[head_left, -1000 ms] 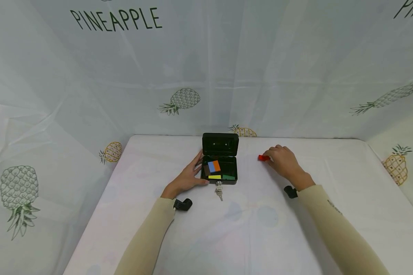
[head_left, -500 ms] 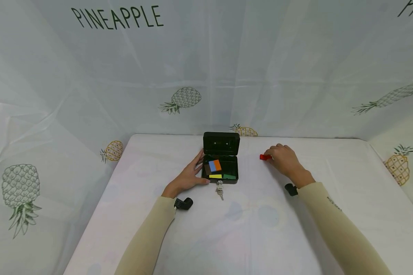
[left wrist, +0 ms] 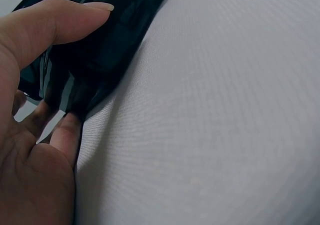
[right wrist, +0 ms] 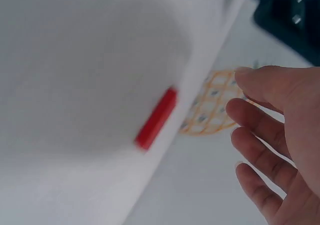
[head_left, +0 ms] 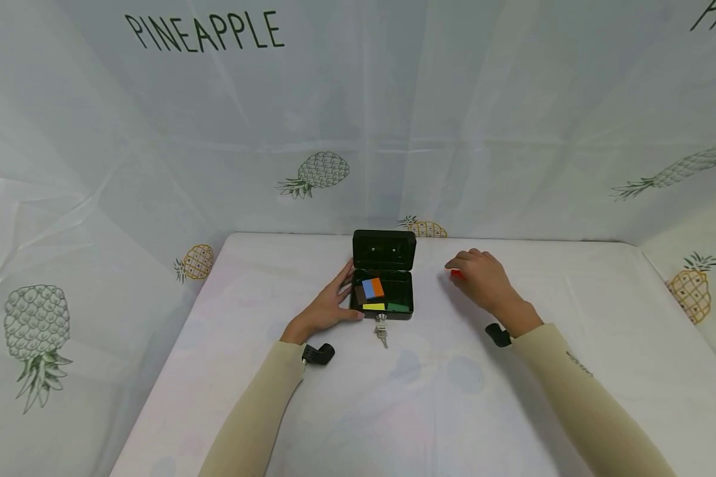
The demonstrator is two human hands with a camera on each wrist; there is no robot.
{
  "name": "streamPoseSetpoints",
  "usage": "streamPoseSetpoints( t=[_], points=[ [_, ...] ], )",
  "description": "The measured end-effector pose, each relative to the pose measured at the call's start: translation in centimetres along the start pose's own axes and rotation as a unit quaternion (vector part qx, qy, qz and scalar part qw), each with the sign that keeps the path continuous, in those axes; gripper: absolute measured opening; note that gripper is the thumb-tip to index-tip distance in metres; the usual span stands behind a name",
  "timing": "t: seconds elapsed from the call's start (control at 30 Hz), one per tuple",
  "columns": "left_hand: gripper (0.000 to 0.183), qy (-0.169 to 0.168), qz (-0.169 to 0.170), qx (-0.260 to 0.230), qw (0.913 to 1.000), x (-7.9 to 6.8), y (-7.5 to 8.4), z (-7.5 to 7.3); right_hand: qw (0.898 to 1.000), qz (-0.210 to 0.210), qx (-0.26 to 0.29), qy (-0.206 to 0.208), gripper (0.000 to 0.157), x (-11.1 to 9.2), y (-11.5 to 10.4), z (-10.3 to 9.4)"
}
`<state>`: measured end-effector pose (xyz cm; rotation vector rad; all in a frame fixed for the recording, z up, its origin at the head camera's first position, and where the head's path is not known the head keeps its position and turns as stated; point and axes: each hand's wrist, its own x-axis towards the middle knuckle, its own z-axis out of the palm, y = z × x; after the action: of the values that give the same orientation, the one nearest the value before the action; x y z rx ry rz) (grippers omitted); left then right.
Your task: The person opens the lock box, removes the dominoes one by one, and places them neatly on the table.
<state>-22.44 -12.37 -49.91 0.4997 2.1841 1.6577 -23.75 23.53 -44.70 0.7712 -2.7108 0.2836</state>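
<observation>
Your right hand (head_left: 483,281) hung over the tabletop (head_left: 364,404), loose and parted, fingers gently bent with gaps between them, and there was the one red block (right wrist: 156,119), lying on the surface clear of your fingertips! From the head view it sat right by your fingers, partly covered by them; your right wrist view showed it whole, apart from the hand.

Over to your left hand (head_left: 325,308): fingers stretched and spread along the left side of the one black box (head_left: 402,317), thumb laid on its near left corner. Your red block was to the right of that box, well apart from it. The lid (head_left: 384,250) stood up at the back, and inside you had five coloured pieces: a blue piece (head_left: 367,289) and an orange piece (head_left: 378,287) side by side, a brown piece (head_left: 359,295) at their left, a yellow piece (head_left: 373,307) and a green piece (head_left: 398,307) along the near wall. One bunch of keys (head_left: 381,331) hung at the front; how many keys, you couldn't tell. Beyond rose the white sheet (head_left: 453,99), six printed pineapples in your view.
</observation>
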Motion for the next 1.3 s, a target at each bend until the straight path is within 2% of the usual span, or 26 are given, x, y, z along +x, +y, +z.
streamPoseSetpoints(
  t=[0.27, 0.6, 0.87, 1.3],
  points=[
    [0.123, 0.000, -0.001, 0.002, 1.0000, 0.1, -0.4, -0.1, 1.000, -0.028, 0.007, -0.007, 0.026, 1.2, -4.8, -0.7],
    [0.124, 0.002, -0.003, 0.004, 1.0000, 0.0, -0.3, -0.1, 0.998, -0.039, 0.032, -0.021, 0.030, 2.3, -9.0, 0.5],
    [0.124, 0.002, 0.000, 0.008, 1.0000, 0.0, -0.2, 0.0, 0.999, -0.027, 0.024, -0.039, 0.032, 3.2, -10.5, 1.6],
    [0.124, 0.005, -0.003, 0.008, 1.0000, 0.2, -0.3, 0.0, 0.997, -0.021, 0.000, -0.073, 0.036, 4.6, -10.9, 3.7]
  ],
)
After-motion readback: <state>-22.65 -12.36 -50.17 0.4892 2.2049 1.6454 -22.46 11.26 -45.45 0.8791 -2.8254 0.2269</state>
